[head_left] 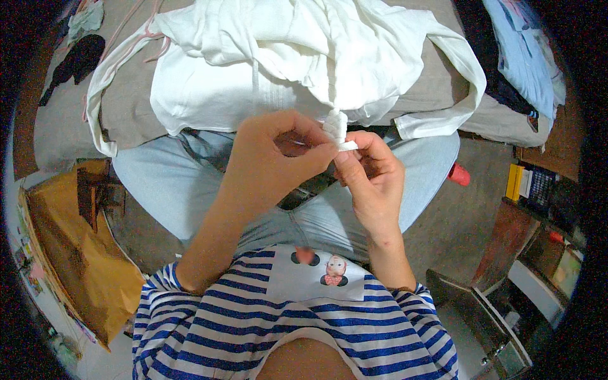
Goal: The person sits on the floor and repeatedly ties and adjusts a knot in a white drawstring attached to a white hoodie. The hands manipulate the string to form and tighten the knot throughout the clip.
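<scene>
A white long-sleeved garment (209, 88) lies spread and rumpled in front of me, its sleeves reaching out to both sides. From its middle a bunched, braid-like white fabric strip (335, 123) comes down toward me. My left hand (272, 145) pinches the end of this strip between thumb and fingers. Close against it, my right hand (378, 180) grips the same end from the right, thumb on top. A short flat white end shows between the two sets of fingertips. The fingers hide exactly how the strands are folded there.
The garment rests on a grey-beige bed cover (130, 114). A black cloth item (79, 57) lies at the far left; dark and light-blue clothes (522, 57) lie at the far right. My jeans-clad knees (418, 168) press near the bed's edge. A brown paper bag (95, 253) stands at left.
</scene>
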The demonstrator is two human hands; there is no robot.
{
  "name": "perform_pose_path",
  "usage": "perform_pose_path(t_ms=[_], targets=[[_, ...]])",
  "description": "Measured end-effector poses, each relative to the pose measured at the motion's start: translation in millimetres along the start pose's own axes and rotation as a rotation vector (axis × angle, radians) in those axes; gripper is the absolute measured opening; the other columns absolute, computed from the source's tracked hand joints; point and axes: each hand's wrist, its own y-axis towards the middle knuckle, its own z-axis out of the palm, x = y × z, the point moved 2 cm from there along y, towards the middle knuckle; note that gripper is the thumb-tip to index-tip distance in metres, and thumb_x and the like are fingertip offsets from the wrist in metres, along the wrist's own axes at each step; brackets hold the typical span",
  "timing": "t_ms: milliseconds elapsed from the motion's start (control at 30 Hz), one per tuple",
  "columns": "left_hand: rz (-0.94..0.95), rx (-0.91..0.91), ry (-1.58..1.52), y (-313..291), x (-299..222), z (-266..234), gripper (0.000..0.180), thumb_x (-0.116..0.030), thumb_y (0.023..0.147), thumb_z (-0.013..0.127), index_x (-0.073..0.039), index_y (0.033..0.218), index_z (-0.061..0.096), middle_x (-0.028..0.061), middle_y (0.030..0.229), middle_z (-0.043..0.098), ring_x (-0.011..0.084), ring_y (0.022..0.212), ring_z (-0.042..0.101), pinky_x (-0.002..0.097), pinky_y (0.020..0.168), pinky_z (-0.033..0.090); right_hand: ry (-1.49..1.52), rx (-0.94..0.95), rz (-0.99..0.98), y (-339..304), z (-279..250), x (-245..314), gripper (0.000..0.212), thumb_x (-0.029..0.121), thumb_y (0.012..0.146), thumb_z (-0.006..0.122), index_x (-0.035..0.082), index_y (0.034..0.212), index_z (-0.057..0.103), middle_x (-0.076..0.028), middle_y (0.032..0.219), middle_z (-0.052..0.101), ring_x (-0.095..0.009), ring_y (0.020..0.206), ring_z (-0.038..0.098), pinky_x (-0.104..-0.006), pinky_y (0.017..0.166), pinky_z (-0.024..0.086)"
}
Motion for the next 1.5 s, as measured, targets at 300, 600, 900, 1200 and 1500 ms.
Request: perform_pose_path(t_ms=[300, 600, 900, 1200, 1500], targets=[[-0.176, 0.077, -0.102, 2.6, 4.9, 3.5, 0.022, -0.003, 0.066, 0.068, -0.006, 0.074, 0.048, -0.0013, 0.070, 0.053, 0.0053, 0.062, 0.048, 0.0199, 0.056, 0.043, -0.048, -0.047, -0.054, 1.7, 0.5, -2.3, 0.007, 0.003, 0.079, 0.056, 0.002, 0.086, 0.054, 0.006, 0.071, 0.049, -0.001, 0.060, 0.038, -0.0150, 0.053, 0.032], [-0.088, -0.023, -0.110, 3.6, 11.0, 13.3, 0.025, -0.001, 0.065, 0.064, -0.003, 0.083, 0.047, 0.0016, 0.075, 0.052, 0.0065, 0.068, 0.049, 0.0210, 0.059, 0.043, -0.350, -0.163, -0.234, 4.5, 3.1, -1.0, 0.006, 0.001, 0.071, 0.058, 0.002, 0.073, 0.052, 0.002, 0.060, 0.044, -0.004, 0.052, 0.037, -0.0182, 0.045, 0.031], [-0.202, 0.076, -0.237, 7.1, 12.5, 10.4, 0.020, -0.002, 0.069, 0.059, 0.002, 0.089, 0.058, 0.0025, 0.076, 0.059, 0.0068, 0.068, 0.054, 0.0197, 0.060, 0.044, -0.525, -0.160, -0.465, 7.3, 0.0, 1.3, 0.004, 0.002, 0.072, 0.059, 0.002, 0.075, 0.056, -0.004, 0.060, 0.049, -0.009, 0.049, 0.043, -0.0215, 0.045, 0.034], [-0.214, 0.244, -0.460, 9.7, 17.3, 0.5, 0.015, -0.001, 0.072, 0.061, 0.000, 0.086, 0.057, 0.0060, 0.078, 0.061, 0.0125, 0.070, 0.059, 0.0229, 0.064, 0.048, -0.318, 0.099, -0.217, 18.7, -12.4, 6.4, 0.004, 0.006, 0.078, 0.057, 0.002, 0.079, 0.057, -0.005, 0.068, 0.054, -0.012, 0.058, 0.049, -0.0232, 0.053, 0.038], [-0.241, 0.293, -0.517, 10.2, 15.9, -2.0, 0.017, 0.002, 0.069, 0.062, 0.001, 0.085, 0.058, 0.0070, 0.077, 0.061, 0.0123, 0.068, 0.060, 0.0226, 0.062, 0.050, -0.456, 0.289, -0.348, 31.3, -17.9, 20.0, 0.005, 0.007, 0.077, 0.057, 0.003, 0.077, 0.056, -0.005, 0.069, 0.054, -0.014, 0.061, 0.051, -0.0253, 0.055, 0.039]])
